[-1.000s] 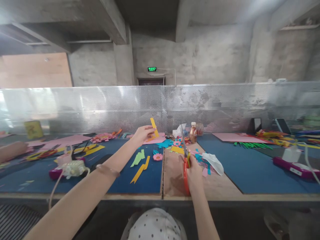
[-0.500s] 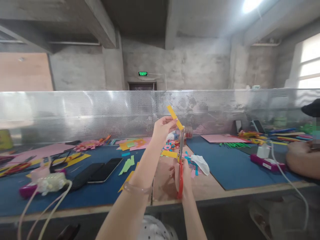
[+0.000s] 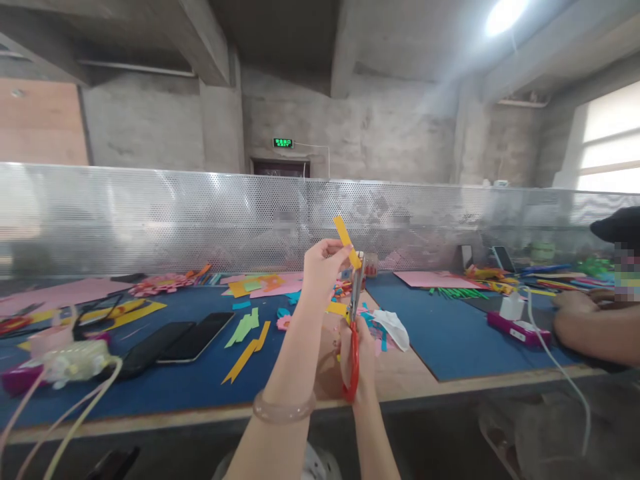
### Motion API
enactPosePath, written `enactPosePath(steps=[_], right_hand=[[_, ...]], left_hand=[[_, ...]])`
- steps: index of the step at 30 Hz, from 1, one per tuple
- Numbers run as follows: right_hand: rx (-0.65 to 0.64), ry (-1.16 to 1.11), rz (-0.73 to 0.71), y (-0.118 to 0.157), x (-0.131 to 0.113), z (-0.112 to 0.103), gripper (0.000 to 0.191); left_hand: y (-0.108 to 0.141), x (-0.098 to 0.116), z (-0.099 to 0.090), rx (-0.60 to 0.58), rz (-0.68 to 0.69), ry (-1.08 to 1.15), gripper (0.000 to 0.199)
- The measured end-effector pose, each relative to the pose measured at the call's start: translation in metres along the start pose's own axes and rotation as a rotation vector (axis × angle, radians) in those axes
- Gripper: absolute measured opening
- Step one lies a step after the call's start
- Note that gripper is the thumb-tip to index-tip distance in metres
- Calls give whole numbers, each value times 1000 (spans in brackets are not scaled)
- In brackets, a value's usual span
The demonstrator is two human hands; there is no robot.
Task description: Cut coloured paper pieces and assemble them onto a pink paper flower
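My left hand [image 3: 321, 265] is raised and pinches a narrow yellow paper strip [image 3: 343, 233], which slants down to the right. Below it, my right hand [image 3: 366, 357] grips red-handled scissors [image 3: 353, 363] pointing upward. The tips of the blades meet the lower end of the strip; whether they cut into it is too small to tell. Another yellow paper piece [image 3: 338, 308] shows just left of the blades, and I cannot tell whether my right hand holds it. Beside my left forearm, yellow strips [image 3: 244, 360] and green strips [image 3: 243, 328] lie on the blue mat [image 3: 200, 387].
Two dark phones [image 3: 203, 339] lie to the left, near a purple power strip [image 3: 20, 377] with cables. A white crumpled tissue [image 3: 393, 329] and coloured scraps are right of the scissors. Another person's arm [image 3: 597, 330] rests at the right beside a second purple power strip [image 3: 519, 330].
The scissors' tips have moved slightly left and stay at the strip's lower end. My left hand sits a little lower. The whole view has shifted slightly.
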State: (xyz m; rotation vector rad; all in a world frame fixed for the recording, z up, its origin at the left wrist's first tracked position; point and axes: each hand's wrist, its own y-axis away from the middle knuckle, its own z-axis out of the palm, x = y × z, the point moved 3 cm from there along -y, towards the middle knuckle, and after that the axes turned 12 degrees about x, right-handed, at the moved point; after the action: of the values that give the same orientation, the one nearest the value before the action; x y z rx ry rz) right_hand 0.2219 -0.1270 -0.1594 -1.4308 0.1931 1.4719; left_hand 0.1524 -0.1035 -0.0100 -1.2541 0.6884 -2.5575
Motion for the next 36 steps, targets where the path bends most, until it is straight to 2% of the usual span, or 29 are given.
enactPosePath(steps=[8, 18, 29, 36], right_hand=[[-47, -24, 74, 8, -15, -1, 24], [-61, 5, 59, 4, -2, 0, 21], [-76, 23, 74, 9, -14, -2, 19], [-80, 18, 86, 8, -8, 0, 20]], left_hand=[[5, 0, 2, 12, 67, -62, 12], [3, -3, -4, -10, 149, -161, 11], [2, -9, -6, -18, 97, -144, 10], [2, -9, -7, -29, 55, -86, 10]])
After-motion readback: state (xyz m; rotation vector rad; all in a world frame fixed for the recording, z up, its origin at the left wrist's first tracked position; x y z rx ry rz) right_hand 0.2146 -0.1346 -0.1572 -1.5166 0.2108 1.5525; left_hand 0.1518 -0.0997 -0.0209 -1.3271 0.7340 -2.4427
